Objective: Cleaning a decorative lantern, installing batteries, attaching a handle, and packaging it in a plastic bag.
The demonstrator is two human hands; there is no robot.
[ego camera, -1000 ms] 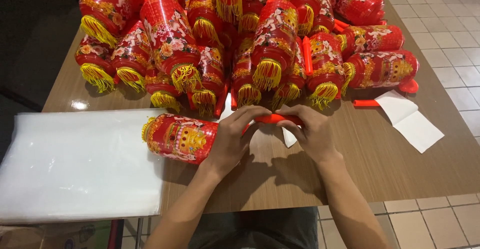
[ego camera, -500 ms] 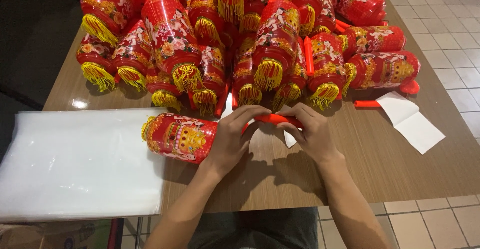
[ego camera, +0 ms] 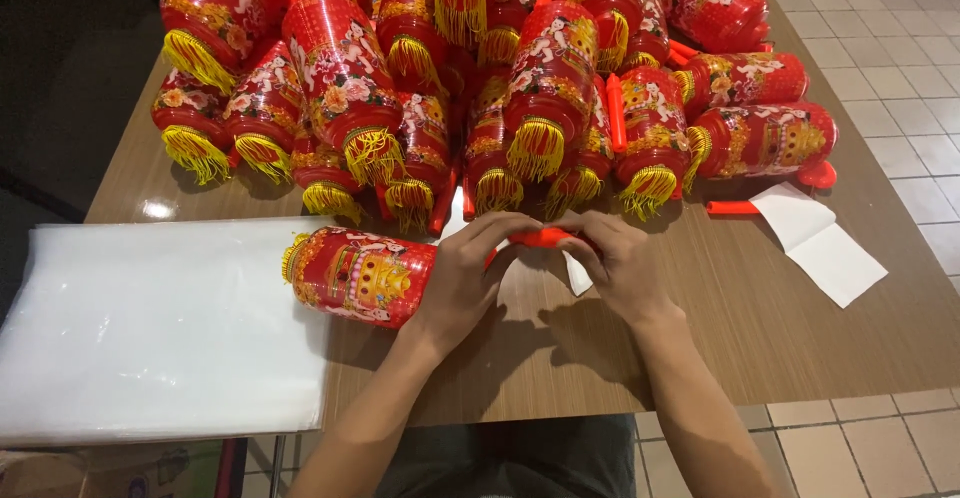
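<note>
together, hands (ego camera: 540, 268) on orange stick (ego camera: 545, 238)

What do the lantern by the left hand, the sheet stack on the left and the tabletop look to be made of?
Lantern: probably glossy printed plastic film, judging by its sheen, with a yellow thread-like fringe. Sheet stack: thin translucent plastic, milky and faintly reflective. Tabletop: wood-grain laminate by its look, smooth, with a lamp glare.

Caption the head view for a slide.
Both hands, left hand and right hand, grip an orange handle beside a red lantern.
</note>
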